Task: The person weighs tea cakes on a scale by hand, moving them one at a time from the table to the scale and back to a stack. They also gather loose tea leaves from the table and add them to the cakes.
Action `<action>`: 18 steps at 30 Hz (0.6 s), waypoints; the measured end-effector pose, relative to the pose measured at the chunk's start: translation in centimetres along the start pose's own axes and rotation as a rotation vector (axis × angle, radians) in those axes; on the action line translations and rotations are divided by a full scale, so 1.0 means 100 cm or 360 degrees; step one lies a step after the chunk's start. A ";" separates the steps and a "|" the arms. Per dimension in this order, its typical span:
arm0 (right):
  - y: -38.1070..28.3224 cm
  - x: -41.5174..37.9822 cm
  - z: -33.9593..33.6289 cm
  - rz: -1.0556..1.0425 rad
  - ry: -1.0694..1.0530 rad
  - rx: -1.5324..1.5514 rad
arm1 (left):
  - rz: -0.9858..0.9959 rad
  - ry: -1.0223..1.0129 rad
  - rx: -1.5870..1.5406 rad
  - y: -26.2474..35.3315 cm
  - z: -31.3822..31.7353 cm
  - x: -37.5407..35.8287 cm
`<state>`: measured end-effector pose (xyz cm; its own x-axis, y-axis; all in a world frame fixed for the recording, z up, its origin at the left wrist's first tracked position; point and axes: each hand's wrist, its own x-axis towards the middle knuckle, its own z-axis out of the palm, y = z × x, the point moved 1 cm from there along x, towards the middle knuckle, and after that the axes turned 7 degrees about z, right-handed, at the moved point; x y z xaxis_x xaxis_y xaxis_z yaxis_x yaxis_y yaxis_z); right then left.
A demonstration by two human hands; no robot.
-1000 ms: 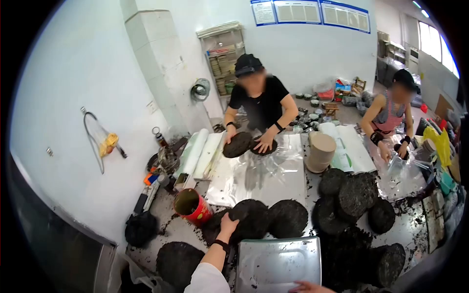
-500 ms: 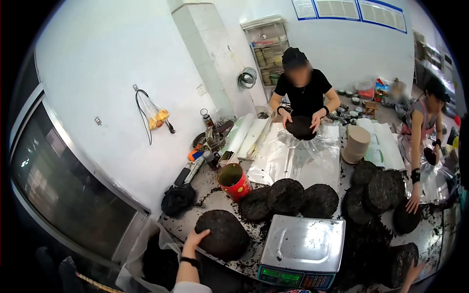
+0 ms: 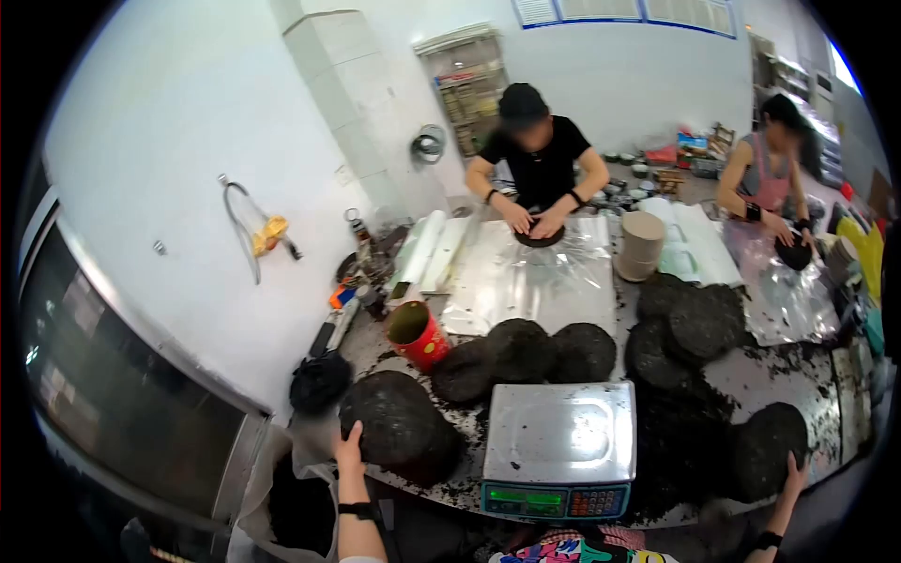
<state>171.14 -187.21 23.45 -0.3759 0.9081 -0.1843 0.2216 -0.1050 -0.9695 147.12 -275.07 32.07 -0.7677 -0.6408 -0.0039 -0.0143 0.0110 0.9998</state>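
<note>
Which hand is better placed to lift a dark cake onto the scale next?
Left, probably. The left hand already rests on the near edge of the large dark cake, which sits right beside the scale. The right hand touches another dark cake, farther from the platform across loose dark crumbs.

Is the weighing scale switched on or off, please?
On: the scale shows a lit green display on its front panel; its steel platform carries only crumbs.
</note>
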 end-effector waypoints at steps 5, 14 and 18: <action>-0.100 -0.124 0.111 -0.0762 -0.0321 -0.0689 | -0.0274 -0.0437 -0.0158 -0.036 0.105 -0.075; -0.063 -0.234 0.260 -0.0372 -0.1430 0.0021 | 0.0082 -0.0949 0.0458 -0.101 0.234 -0.178; -0.010 -0.239 0.277 -0.0266 -0.1185 -0.0018 | 0.0412 -0.0791 0.0328 -0.128 0.206 -0.154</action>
<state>154.94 -220.01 24.33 -0.9119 0.3982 -0.0994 0.1161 0.0178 -0.9931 145.92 -249.54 18.97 -0.9700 -0.1617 0.1817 0.1272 0.2995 0.9456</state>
